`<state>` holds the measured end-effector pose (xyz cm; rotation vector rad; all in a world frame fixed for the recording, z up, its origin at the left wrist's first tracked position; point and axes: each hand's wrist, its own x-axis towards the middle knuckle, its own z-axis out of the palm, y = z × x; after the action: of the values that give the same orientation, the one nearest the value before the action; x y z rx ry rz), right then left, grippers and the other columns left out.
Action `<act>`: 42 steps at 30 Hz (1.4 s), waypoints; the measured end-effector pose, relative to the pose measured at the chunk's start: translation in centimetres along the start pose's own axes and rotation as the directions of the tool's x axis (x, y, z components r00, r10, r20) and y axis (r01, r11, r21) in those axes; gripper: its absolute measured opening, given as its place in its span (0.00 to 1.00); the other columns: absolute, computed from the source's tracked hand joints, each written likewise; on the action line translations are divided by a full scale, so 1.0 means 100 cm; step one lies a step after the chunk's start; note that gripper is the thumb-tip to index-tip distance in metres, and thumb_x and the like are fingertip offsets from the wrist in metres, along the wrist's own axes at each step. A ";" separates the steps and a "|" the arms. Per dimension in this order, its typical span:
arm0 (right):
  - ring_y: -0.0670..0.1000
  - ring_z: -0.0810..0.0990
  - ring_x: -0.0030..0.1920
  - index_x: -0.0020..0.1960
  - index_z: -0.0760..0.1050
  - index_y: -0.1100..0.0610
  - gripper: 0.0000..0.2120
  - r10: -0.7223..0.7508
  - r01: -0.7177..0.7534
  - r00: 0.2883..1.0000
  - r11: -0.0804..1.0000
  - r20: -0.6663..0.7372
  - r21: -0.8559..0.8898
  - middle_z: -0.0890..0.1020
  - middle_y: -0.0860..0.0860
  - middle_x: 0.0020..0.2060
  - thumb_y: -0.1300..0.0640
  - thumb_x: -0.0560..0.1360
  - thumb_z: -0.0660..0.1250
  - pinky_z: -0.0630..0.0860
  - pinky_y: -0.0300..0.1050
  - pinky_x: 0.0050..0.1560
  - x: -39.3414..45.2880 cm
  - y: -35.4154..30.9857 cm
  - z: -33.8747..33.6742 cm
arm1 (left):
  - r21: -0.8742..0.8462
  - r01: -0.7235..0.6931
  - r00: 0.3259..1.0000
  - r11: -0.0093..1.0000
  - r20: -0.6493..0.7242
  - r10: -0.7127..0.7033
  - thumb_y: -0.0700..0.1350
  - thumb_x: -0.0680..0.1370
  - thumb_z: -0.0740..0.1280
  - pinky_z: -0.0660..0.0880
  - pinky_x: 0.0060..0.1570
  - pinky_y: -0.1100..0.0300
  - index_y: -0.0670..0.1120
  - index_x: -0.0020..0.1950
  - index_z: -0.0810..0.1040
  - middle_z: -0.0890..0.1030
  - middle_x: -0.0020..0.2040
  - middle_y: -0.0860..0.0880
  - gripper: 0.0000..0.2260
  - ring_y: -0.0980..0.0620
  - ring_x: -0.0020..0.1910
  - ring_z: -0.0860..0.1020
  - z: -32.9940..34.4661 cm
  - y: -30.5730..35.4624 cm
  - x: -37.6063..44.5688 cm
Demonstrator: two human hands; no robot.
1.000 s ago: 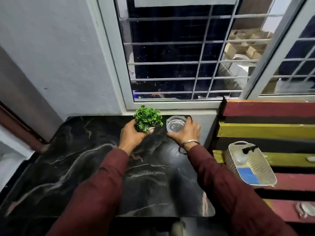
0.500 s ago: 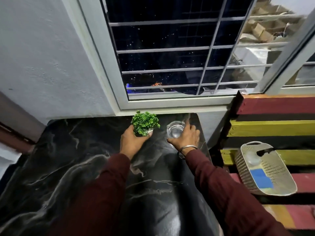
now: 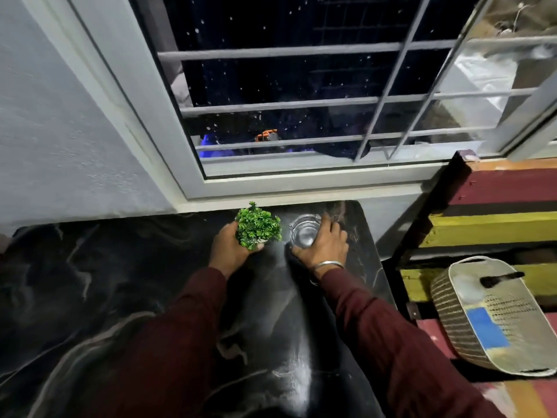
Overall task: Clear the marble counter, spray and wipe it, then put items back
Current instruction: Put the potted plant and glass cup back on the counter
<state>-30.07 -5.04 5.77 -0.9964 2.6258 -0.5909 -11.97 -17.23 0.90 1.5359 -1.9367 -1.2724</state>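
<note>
Both arms reach forward in dark red sleeves, toward the far edge of the black marble desk [image 3: 90, 297] under the window [image 3: 301, 101].

Left hand [image 3: 230, 248]: fingers curled round the base of a small green potted plant [image 3: 257, 226]. The pot itself is mostly hidden by the leaves and our palm; we see only a pale sliver of it, so we cannot tell whether it rests on the desk or is lifted.

Right hand [image 3: 327, 244]: wrapped round a clear glass [image 3: 305, 235], thumb on the near side, fingers on the far right side. A metal bangle [image 3: 328, 264] sits at the wrist. The glass is just beside the plant, apart from it. Whether it holds water we cannot make out.

To the right, on a striped red and yellow bench [image 3: 497, 206], lies a tilted woven basket [image 3: 452, 312] with a blue cloth [image 3: 488, 327] and a dark-topped item inside, too blurred to name.

Elbows are cut off at the bottom edge.
</note>
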 end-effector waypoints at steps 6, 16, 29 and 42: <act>0.59 0.67 0.63 0.75 0.54 0.55 0.55 0.024 -0.024 0.999 1.000 -0.024 0.018 0.68 0.56 0.67 0.37 0.57 0.76 0.68 0.56 0.63 0.024 -0.004 0.031 | 0.099 -0.043 0.999 0.994 0.012 0.042 0.44 0.64 0.84 0.76 0.57 0.58 0.45 0.61 0.83 0.85 0.56 0.45 0.27 0.46 0.55 0.83 -0.005 0.022 0.011; 0.59 0.64 0.67 0.76 0.49 0.57 0.59 0.084 -0.084 0.996 0.996 -0.032 0.009 0.66 0.56 0.69 0.33 0.58 0.74 0.63 0.58 0.67 0.036 -0.007 0.053 | -0.039 -0.009 1.000 0.999 -0.007 0.009 0.41 0.66 0.83 0.75 0.54 0.61 0.44 0.61 0.82 0.86 0.55 0.47 0.25 0.51 0.53 0.82 0.005 0.011 0.017; 0.57 0.58 0.74 0.77 0.49 0.57 0.48 -0.136 0.129 0.986 0.989 -0.093 -0.074 0.58 0.57 0.75 0.34 0.67 0.63 0.57 0.58 0.70 0.009 -0.013 0.004 | 0.254 -0.109 0.983 0.961 -0.118 0.142 0.45 0.67 0.81 0.68 0.68 0.56 0.43 0.77 0.67 0.72 0.68 0.41 0.41 0.44 0.66 0.72 -0.029 0.032 -0.029; 0.58 0.49 0.76 0.77 0.43 0.58 0.48 -0.285 0.245 0.955 0.916 -0.084 -0.317 0.51 0.58 0.77 0.34 0.70 0.59 0.48 0.60 0.74 -0.068 -0.005 -0.096 | 0.545 -0.302 0.927 0.782 -0.023 0.374 0.57 0.75 0.71 0.59 0.78 0.45 0.50 0.82 0.55 0.52 0.83 0.45 0.40 0.45 0.82 0.50 -0.076 0.115 -0.132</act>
<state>-28.51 1.92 15.17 -1.4718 2.7718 -0.3184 -8.50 -8.40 17.45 1.3492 -2.4669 -0.4799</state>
